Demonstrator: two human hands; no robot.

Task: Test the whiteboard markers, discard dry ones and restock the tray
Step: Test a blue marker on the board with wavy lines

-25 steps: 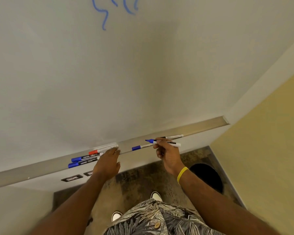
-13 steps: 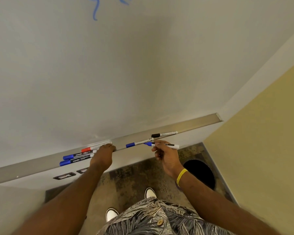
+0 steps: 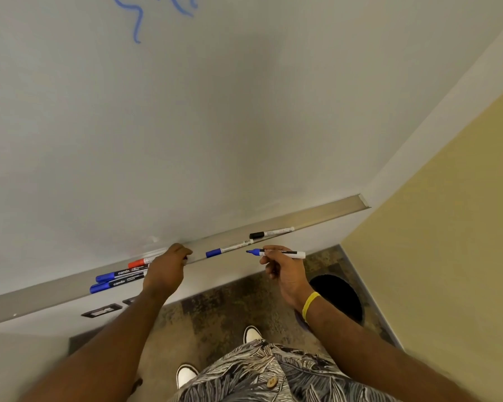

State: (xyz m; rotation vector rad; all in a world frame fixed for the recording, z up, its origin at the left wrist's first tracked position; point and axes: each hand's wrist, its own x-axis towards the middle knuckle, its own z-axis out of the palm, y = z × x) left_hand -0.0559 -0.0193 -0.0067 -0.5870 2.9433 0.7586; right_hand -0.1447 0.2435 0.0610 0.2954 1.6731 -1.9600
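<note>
Right hand point(image 3: 285, 274): pinches an uncapped blue marker point(image 3: 282, 253), tip pointing left, held just in front of the tray point(image 3: 325, 211).
Left hand point(image 3: 166, 268): fingers curl over the tray's near edge; whether they grip anything cannot be told.
Tray, left: a red-capped marker point(image 3: 140, 262) and two blue-capped markers point(image 3: 119, 275) lie side by side, their ends under the left hand.
Tray, right: a lone blue-capped marker point(image 3: 230, 248), then a black-capped marker point(image 3: 270, 233).
Whiteboard point(image 3: 215, 111): blue squiggles point(image 3: 137, 21) at the top.
Floor: a dark round bin point(image 3: 337, 294) below the right wrist.
</note>
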